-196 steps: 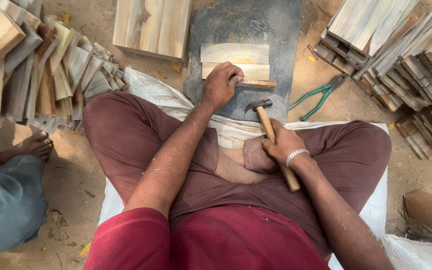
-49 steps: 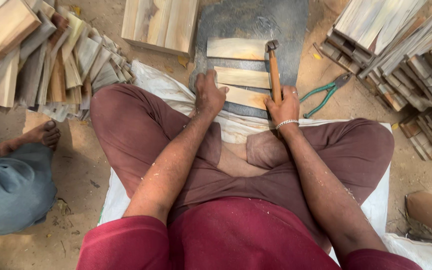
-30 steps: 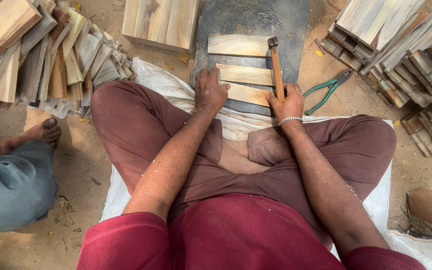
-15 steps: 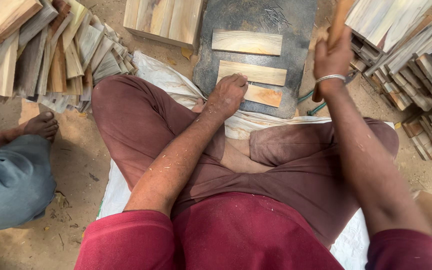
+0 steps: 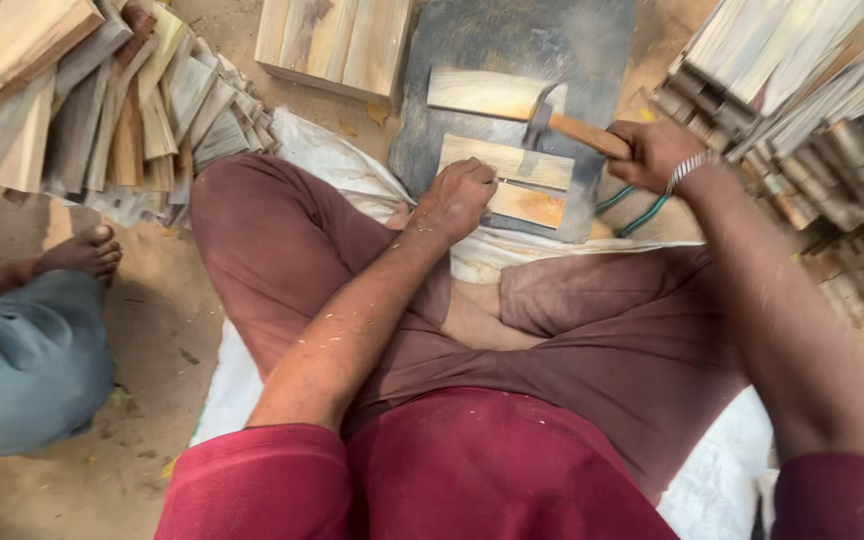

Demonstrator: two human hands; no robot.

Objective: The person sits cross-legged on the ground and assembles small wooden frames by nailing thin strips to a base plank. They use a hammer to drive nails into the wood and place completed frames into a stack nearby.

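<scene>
We are finding the right forearm and sleeve smeared by motion blur, and the hammer (image 5: 552, 118) is blurring too, so its head is hard to make out against the dark slab (image 5: 472, 40). Our right hand (image 5: 652, 152) is wrapping tightly around the wooden handle, with the far end of the handle disappearing inside the fist; the hammer head is sitting just above the middle wood strip (image 5: 505, 160). Our left hand (image 5: 457, 195) is curling narrow, fingers bent and pressing on the near left end of that strip, covering its corner, so we cannot tell whether anything small is pinched there. A lower strip (image 5: 527, 203) is lying just beside the left hand, and an upper strip (image 5: 477, 92) is lying beyond the hammer. Green-handled pliers (image 5: 632, 205) are peeking out, mostly hidden under the right wrist. At the left edge another person's bare foot (image 5: 82, 250) is being cut off by the frame.
</scene>
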